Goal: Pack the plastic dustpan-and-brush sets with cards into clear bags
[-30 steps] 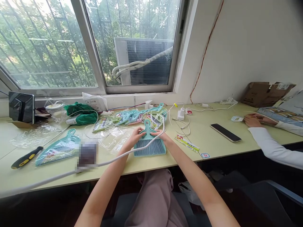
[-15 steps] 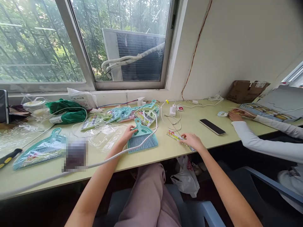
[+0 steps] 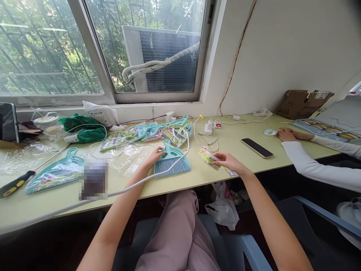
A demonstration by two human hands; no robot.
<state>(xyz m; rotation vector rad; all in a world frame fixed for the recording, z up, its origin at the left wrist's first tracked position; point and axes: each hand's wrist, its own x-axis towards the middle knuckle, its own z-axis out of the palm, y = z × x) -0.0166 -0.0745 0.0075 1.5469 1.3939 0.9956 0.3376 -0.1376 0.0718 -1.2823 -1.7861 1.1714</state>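
A teal dustpan with a grey-blue brush (image 3: 172, 165) lies near the table's front edge, a white cable crossing over it. My left hand (image 3: 154, 156) grips its left side by the handle. In my right hand (image 3: 225, 161) is a colourful printed card (image 3: 208, 157), lifted off the table and slightly blurred. Behind the dustpan lies a pile of bagged dustpan sets (image 3: 150, 131), teal and green. Another bagged teal set (image 3: 58, 171) rests on the left.
A black phone (image 3: 257, 147) lies to the right, near a person's hands (image 3: 287, 134). A screwdriver (image 3: 17, 183) and green bag (image 3: 84, 128) are at left. The white cable (image 3: 126, 191) runs across the front; chargers (image 3: 208, 128) stand behind. A cardboard box (image 3: 304, 103) stands far right.
My right hand has closed on the printed card and raised it from the table. My left hand stays at the dustpan. The view has shifted slightly.
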